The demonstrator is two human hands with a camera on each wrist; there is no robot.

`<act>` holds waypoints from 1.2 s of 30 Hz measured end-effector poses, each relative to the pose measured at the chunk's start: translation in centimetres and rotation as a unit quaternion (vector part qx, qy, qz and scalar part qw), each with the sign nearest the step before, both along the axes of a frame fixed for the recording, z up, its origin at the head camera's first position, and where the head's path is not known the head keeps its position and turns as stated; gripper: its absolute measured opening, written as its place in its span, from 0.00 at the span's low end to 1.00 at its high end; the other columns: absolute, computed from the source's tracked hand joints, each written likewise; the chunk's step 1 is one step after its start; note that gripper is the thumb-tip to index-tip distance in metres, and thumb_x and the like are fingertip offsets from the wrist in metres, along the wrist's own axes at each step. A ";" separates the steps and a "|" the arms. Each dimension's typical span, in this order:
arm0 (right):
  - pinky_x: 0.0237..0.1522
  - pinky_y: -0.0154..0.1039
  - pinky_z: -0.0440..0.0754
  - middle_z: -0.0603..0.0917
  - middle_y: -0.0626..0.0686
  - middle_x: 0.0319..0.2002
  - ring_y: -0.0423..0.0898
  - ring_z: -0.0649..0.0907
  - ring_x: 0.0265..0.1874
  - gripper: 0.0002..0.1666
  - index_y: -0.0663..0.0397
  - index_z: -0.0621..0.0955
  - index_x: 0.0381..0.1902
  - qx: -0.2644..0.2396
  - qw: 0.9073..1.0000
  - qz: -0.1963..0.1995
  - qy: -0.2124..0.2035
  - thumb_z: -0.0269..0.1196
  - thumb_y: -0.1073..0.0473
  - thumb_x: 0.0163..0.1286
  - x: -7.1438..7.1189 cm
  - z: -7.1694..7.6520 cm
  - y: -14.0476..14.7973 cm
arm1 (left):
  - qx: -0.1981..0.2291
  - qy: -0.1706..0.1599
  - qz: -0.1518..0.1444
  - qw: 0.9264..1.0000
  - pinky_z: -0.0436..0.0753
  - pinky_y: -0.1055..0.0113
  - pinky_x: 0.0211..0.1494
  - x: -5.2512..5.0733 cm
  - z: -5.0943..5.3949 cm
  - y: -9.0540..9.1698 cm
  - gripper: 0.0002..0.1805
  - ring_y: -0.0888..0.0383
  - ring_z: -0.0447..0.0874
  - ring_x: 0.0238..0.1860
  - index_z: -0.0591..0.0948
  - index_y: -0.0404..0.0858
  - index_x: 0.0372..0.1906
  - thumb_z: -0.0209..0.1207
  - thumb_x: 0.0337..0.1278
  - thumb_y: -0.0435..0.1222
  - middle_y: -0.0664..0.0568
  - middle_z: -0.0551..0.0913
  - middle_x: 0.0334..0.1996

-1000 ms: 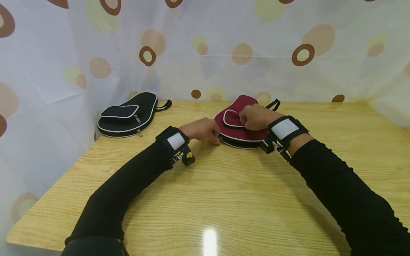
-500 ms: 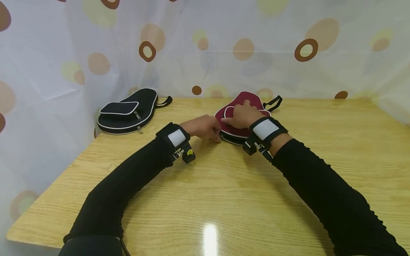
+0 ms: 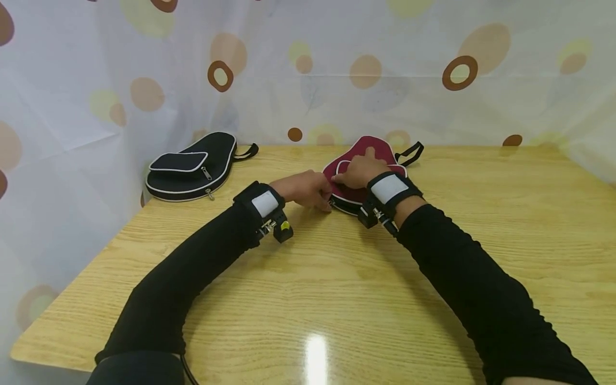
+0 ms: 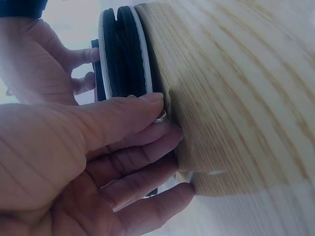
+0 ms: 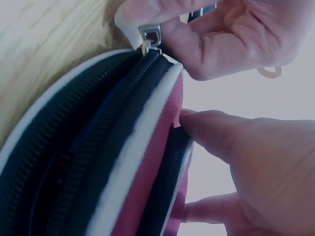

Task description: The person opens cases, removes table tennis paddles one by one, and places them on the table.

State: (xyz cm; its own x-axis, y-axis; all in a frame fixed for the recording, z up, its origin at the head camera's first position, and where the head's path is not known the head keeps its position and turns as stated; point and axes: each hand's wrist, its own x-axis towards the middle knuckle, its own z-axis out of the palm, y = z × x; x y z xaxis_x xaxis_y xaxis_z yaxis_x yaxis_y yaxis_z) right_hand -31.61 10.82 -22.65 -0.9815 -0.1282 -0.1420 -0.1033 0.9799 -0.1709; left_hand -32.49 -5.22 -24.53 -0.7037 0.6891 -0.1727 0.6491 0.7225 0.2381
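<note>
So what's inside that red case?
Through the open zipper of the red case, the right wrist view shows only a dark interior, with nothing clearly recognisable. Whatever lies deeper is lost in shadow or covered by the case itself.

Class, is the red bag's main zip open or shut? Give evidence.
Open along the visible stretch: the right wrist view shows the zip's toothed edges apart on the red bag, its pull pinched by the left hand.
</note>
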 end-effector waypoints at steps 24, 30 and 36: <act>0.66 0.62 0.66 0.65 0.73 0.65 0.65 0.63 0.65 0.40 0.70 0.66 0.70 -0.037 0.999 0.025 0.005 0.57 0.45 0.73 -0.5 -0.2 1.2 | 0.008 0.000 -0.013 1.000 0.65 0.71 0.31 0.1 -0.1 0.2 0.18 0.62 0.68 0.24 0.74 0.42 0.22 0.65 0.66 0.39 0.58 0.68 0.19; 0.58 0.57 0.74 0.77 0.68 0.56 0.63 0.66 0.60 0.33 0.69 0.71 0.61 -0.030 0.996 0.081 0.013 0.57 0.46 0.72 -0.4 -0.1 2.1 | 0.005 0.008 -0.025 1.000 0.64 0.71 0.31 0.2 -0.2 0.2 0.18 0.63 0.67 0.24 0.73 0.43 0.21 0.65 0.67 0.38 0.59 0.67 0.19; 0.55 0.56 0.73 0.75 0.68 0.57 0.61 0.67 0.58 0.34 0.63 0.70 0.64 -0.014 0.995 0.101 0.009 0.56 0.45 0.69 -0.7 -0.2 3.0 | 0.005 0.013 -0.030 0.999 0.64 0.70 0.32 0.1 -0.3 0.1 0.19 0.62 0.67 0.25 0.72 0.43 0.21 0.65 0.66 0.38 0.59 0.67 0.19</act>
